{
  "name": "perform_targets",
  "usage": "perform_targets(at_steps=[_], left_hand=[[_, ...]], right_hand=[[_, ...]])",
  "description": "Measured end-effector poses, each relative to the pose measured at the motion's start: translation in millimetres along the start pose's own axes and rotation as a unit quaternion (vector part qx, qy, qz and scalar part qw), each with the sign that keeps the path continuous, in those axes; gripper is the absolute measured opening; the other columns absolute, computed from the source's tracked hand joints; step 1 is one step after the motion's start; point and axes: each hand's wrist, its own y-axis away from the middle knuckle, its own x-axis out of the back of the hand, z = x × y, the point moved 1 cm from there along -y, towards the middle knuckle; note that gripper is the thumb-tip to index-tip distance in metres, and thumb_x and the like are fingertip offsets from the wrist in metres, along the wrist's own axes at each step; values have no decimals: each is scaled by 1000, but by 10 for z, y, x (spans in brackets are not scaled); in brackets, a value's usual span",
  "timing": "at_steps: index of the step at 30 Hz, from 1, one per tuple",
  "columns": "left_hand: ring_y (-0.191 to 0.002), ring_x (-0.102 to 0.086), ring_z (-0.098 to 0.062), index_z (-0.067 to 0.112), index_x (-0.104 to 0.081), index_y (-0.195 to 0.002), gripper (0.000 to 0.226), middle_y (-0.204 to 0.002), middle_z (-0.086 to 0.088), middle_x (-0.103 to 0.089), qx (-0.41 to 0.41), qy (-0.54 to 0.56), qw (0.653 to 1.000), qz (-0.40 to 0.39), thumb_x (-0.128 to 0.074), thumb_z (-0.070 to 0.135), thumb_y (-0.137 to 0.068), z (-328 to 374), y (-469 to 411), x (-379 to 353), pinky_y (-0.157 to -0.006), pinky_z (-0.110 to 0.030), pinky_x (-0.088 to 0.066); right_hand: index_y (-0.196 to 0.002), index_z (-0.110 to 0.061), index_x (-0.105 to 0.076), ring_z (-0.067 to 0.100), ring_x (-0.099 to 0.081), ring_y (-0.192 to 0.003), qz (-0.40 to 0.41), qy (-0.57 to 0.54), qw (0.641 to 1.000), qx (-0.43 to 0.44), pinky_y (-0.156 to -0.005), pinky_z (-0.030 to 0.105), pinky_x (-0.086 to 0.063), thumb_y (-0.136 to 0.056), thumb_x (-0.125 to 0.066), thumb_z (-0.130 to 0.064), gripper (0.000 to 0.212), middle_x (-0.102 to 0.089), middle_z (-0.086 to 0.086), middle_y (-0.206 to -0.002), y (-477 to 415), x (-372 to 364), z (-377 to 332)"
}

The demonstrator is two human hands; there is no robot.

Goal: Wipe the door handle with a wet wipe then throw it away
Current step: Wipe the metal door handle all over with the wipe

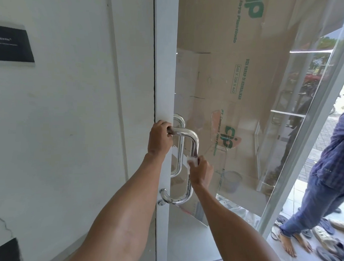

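Observation:
A shiny chrome D-shaped door handle is fixed to the white frame of a glass door. My left hand grips the handle's upper horizontal bar next to the frame. My right hand is wrapped round the vertical bar about halfway down, pressing a white wet wipe against the metal. A second handle shows through the glass on the door's other side.
A keyhole sits below the handle. Cardboard sheets and a translucent bin lie behind the glass. At the right a barefoot person in blue stands among several sandals. A white wall with a black plaque fills the left.

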Motion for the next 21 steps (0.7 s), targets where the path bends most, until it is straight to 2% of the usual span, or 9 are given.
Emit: perform_targets(at_steps=[3,5,9,11,16,21], left_hand=[[-93,-59,-26,5,-70,-97,30,-101,-9,-67,-1,-2,1000,1,-61,-10,-73,7,6,-16,-79,-22,-40],[-94,-59,-26,5,-69,-98,30,-102,-9,-67,-1,-3,1000,1,-61,-10,-73,7,5,-25,-79,-21,-39],[-94,-58,-26,6,-69,-97,30,-101,-8,-66,-1,-6,1000,2,-60,-10,-73,16,10,-34,-81,-24,-42],[-94,-58,-25,7,-69,-96,32,-100,-7,-66,1,-8,1000,2,-59,-11,-72,17,21,-46,-80,-21,-39],[-89,-58,-23,9,-69,-91,30,-95,-6,-66,-12,-17,1000,-2,-60,-11,-70,-13,18,-35,-75,-18,-37],[-90,-57,-23,10,-69,-92,31,-96,-4,-66,-8,-19,1000,1,-60,-10,-70,-42,-5,-28,-76,-17,-36]], right_hand=[[-86,-11,-65,12,-51,-52,39,-17,998,36,-48,20,-32,-82,-69,-26,16,-64,1,-65,-104,67,-168],[-87,-12,-66,13,-54,-54,52,-27,997,43,-49,20,-36,-81,-71,-27,17,-66,1,-67,-136,80,-187],[-85,-11,-65,20,-60,-60,46,-31,998,14,-59,35,-51,-80,-73,-29,19,-68,3,-69,-67,-11,-15],[-84,-10,-65,22,-62,-63,30,-19,999,-17,-62,38,-54,-79,-74,-28,21,-69,4,-70,3,-85,122],[-75,-10,-65,20,-56,-61,-17,17,996,-88,-59,26,-39,-75,-79,-22,19,-71,8,-73,186,-223,455],[-81,-7,-68,23,-59,-65,-43,25,997,-61,-60,28,-42,-77,-76,-20,16,-72,10,-76,137,-172,382]])
